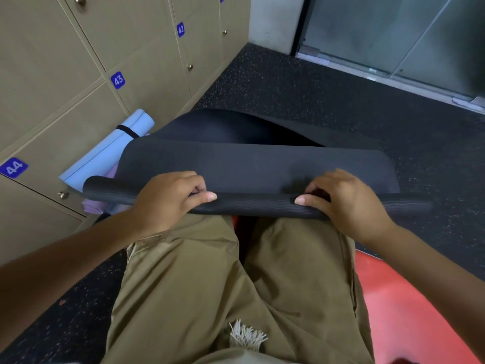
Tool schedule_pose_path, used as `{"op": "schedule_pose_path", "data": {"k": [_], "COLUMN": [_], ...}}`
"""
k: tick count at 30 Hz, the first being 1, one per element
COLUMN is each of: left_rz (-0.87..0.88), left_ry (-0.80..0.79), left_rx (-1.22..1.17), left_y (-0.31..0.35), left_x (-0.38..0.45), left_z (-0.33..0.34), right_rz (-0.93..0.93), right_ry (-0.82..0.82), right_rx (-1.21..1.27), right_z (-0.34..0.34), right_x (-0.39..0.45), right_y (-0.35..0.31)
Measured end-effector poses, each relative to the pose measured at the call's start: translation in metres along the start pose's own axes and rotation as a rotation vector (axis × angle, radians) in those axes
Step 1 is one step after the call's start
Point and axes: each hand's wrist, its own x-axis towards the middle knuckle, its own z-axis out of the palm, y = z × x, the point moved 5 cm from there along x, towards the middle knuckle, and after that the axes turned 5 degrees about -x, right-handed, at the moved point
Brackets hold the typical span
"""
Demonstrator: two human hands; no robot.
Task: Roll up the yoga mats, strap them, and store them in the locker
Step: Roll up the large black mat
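Mat (257,169) on floor (328,101), ahead of knees, its near end rolled. Left hand (168,198) and right hand (346,203) on the roll, side by side. Strapped rolled mat (110,151) left of it, against lockers (65,74). Glass door (393,30) far right.

Head cam, steep downward look, close over lap; lockers (78,74) left; single view.
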Motion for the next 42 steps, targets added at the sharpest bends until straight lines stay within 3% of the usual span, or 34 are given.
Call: {"op": "schedule_pose_path", "data": {"k": [2,5,13,16,19,23,28,31,37,42], "left_rz": [-0.058,-0.149,-0.251,-0.203,-0.026,0.223,0.245,0.209,0.009,-0.134], "left_ry": [-0.069,-0.153,-0.167,0.032,0.247,0.214,0.168,0.182,0.134,-0.055], "left_rx": [-0.106,-0.216,-0.361,-0.424,-0.296,-0.09,-0.061,-0.058,-0.098,-0.295], "left_y": [-0.006,-0.01,-0.014,-0.011,-0.005,-0.006,-0.007,-0.009,-0.014,-0.023], "left_x": [0.007,0.017,0.028,0.023,0.012,0.003,0.005,0.005,0.014,0.034], "left_z": [-0.002,-0.002,-0.003,-0.006,-0.01,-0.006,-0.006,-0.006,-0.006,-0.01], "right_rz": [-0.057,-0.101,-0.267,-0.217,-0.069,0.132,0.175,0.146,-0.033,-0.046], "right_ry": [0.145,0.277,0.312,0.231,0.071,-0.154,-0.261,-0.187,0.168,0.153], "right_rx": [-0.184,-0.235,-0.16,-0.065,0.063,0.332,0.399,0.317,-0.206,-0.256], "right_z": [0.003,0.005,0.0,0.0,0.0,0.003,0.006,0.005,0.0,0.011], "right_x": [-0.009,-0.018,-0.014,-0.005,0.008,0.025,0.034,0.025,0.0,-0.014], "right_y": [-0.006,-0.008,-0.001,0.003,0.013,0.028,0.026,0.026,-0.003,0.004]}}
